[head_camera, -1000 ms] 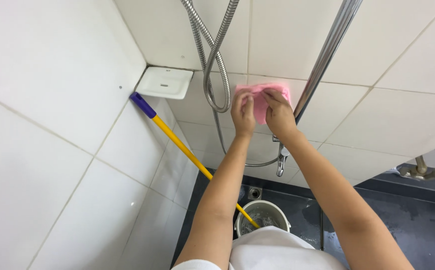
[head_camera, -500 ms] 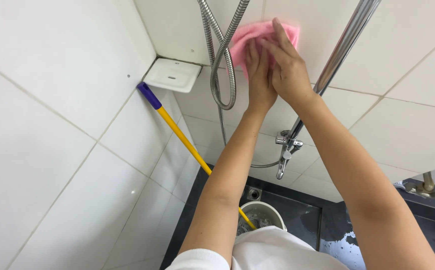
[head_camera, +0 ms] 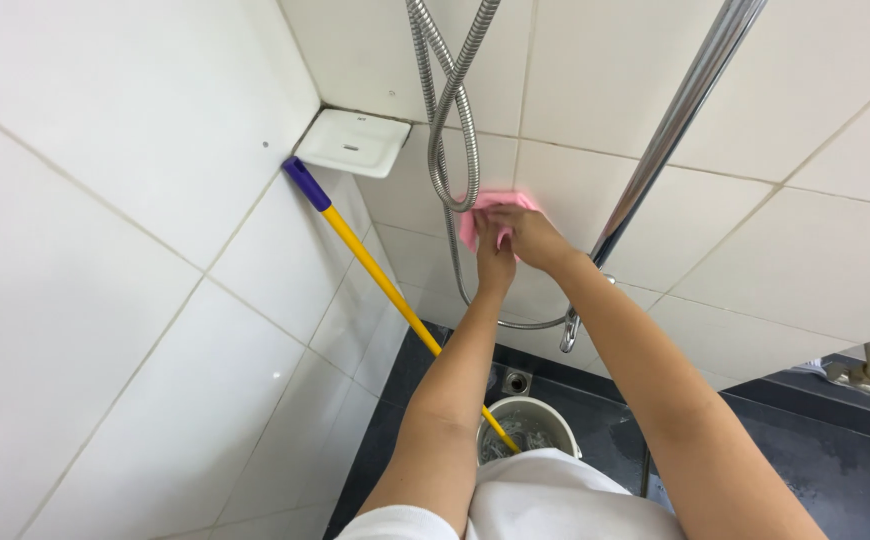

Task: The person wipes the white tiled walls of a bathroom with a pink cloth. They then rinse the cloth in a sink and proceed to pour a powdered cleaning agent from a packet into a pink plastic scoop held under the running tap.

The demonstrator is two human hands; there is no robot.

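Both of my hands press a pink cloth (head_camera: 485, 207) flat against the white tiled wall (head_camera: 755, 250). My left hand (head_camera: 493, 258) lies on the cloth's lower left part. My right hand (head_camera: 527, 235) covers its right part, fingers spread over it. Only the cloth's upper and left edges show. A looped metal shower hose (head_camera: 442, 150) hangs just left of the cloth and partly in front of it. A chrome shower rail (head_camera: 670, 130) runs diagonally just right of my right hand.
A white corner soap dish (head_camera: 353, 142) sits up left. A mop with a yellow shaft and purple grip (head_camera: 375, 270) leans in the corner, its end in a white bucket (head_camera: 527, 430) on the dark floor. A tap fitting (head_camera: 860, 368) is at far right.
My hands and the cloth, which slid up the wall half a second ago, have come back down; the cloth now sits below the hose loop.
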